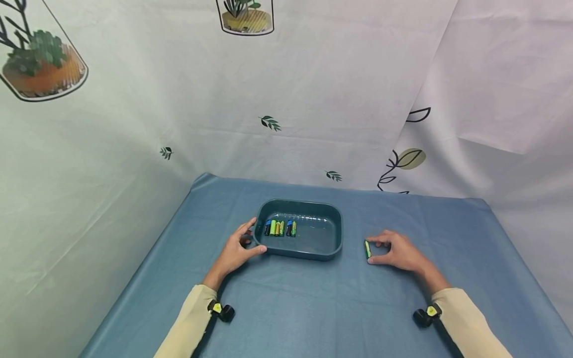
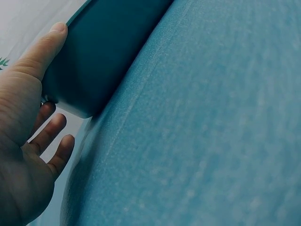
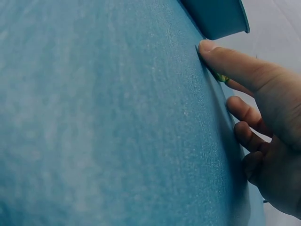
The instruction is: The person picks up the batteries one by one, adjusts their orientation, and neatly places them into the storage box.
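Note:
A dark teal rectangular tray [image 1: 315, 239] sits on the blue cloth with several small green, yellow and blue batteries [image 1: 277, 228] lined up at its left side. My left hand [image 1: 234, 252] grips the tray's left end, thumb at the near corner and index finger along the side. Three of that hand's fingers hang free below the tray in the left wrist view. To the right of the tray, my right hand [image 1: 398, 251] pinches a green battery [image 1: 367, 249] end to end between thumb and index finger, at the cloth. In the right wrist view the thumb mostly hides this battery.
Blue cloth [image 1: 304, 308] covers the table, its far edge meeting a pale curtain [image 1: 313, 89] printed with plants. Both forearms wear light sleeves with a small black camera [image 1: 227, 313] at the wrist.

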### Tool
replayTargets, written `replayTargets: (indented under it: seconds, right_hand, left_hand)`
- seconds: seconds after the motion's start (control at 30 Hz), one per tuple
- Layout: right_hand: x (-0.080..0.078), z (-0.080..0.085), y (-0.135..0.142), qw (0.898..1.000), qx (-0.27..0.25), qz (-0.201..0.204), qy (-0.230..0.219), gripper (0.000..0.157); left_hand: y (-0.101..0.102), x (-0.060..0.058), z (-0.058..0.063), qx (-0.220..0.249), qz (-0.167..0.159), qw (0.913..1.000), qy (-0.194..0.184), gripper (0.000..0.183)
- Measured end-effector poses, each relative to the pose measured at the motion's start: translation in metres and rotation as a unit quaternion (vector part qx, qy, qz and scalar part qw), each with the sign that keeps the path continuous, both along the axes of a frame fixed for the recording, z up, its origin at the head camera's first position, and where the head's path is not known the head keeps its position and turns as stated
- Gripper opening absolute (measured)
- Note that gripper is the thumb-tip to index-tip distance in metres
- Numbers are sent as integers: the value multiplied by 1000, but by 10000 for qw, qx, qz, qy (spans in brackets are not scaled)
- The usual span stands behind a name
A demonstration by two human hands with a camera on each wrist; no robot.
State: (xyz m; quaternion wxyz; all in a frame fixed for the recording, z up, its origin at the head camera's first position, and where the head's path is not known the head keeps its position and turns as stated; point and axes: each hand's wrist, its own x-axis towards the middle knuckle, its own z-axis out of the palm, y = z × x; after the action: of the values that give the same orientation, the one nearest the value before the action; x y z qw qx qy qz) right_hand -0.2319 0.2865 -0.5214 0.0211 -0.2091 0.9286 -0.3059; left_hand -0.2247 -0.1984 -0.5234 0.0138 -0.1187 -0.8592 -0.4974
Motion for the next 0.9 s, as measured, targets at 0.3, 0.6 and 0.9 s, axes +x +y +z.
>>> replayTargets:
  seconds: [0.3, 0.6, 0.9]
  right_hand:
    - [0, -1, 0, 10000, -20, -64, 9, 54]
    - [-1, -3, 1, 9996, -38, -222, 148, 54]
    - [0, 2, 3, 9993, -62, -322, 160, 53]
  left_hand:
    - [0, 0, 0, -7, -8, 10000, 26, 92]
    - [0, 0, -1, 39, -15, 10000, -4, 92]
    - [-1, -1, -2, 53, -10, 10000, -3, 91]
